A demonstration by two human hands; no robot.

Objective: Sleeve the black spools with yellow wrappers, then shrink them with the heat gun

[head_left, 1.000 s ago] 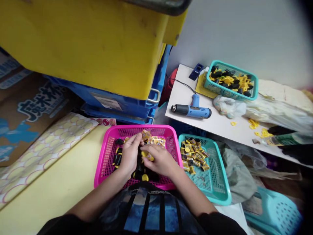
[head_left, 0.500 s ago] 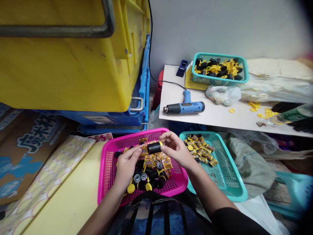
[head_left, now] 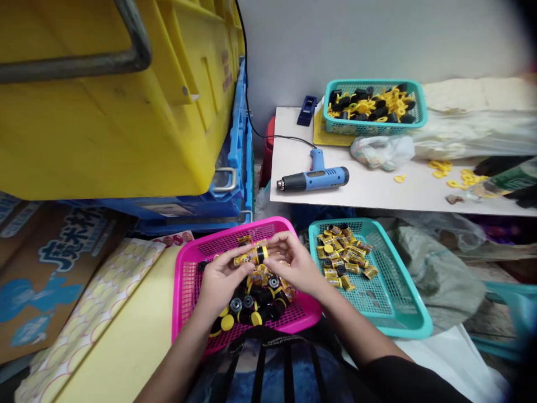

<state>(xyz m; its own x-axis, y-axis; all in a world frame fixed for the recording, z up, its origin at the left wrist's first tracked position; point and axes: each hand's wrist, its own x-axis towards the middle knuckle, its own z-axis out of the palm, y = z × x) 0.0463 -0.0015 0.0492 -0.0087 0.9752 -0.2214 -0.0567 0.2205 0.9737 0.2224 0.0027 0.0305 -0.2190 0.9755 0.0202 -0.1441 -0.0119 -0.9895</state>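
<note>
Over a pink basket on my lap, my left hand and my right hand pinch the two ends of a small black cylinder with a yellow wrapper partly round it. Below my hands, the pink basket holds several black rollers with yellow caps and yellow wrappers. Both hands are closed on the cylinder, held just above the pile.
A teal basket to the right holds several wrapped pieces. On the white table lie a blue heat gun, a plastic bag, and another teal basket of black and yellow parts. Yellow and blue crates stand at left.
My hands lifted out of the pink basket with a black cylinder, and the yellow wrapper now covers part of it. The camera view tilted up and shifted slightly.
</note>
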